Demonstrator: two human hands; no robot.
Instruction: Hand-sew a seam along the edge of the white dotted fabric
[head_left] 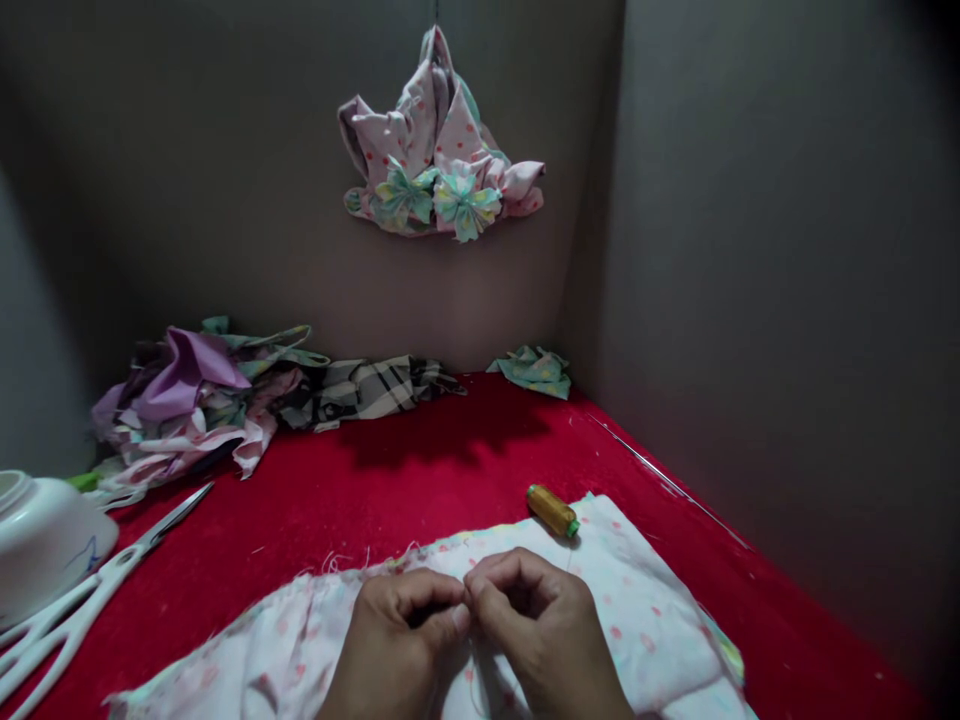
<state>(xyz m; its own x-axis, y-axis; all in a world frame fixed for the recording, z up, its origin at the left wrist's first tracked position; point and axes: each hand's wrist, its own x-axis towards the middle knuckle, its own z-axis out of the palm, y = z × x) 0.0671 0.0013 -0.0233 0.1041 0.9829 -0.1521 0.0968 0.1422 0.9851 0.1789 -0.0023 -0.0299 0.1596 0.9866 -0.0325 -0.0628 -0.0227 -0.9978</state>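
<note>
Your left hand (394, 640) and right hand (544, 630) are both curled nearly closed, their fingertips meeting as they pinch the frayed edge of the pink-dotted white cloth (600, 610) (anything finer between your fingers is too small to tell). The cloth lies on the red-covered table (750, 570), with a spool of golden thread (551, 510) at its far edge. White-handled scissors (97, 590) lie to your left beside a tipped white bowl (41, 530). Crumpled fabric scraps (195, 400) sit further back, below a hanging pink fabric-flower piece (439, 140).
</note>
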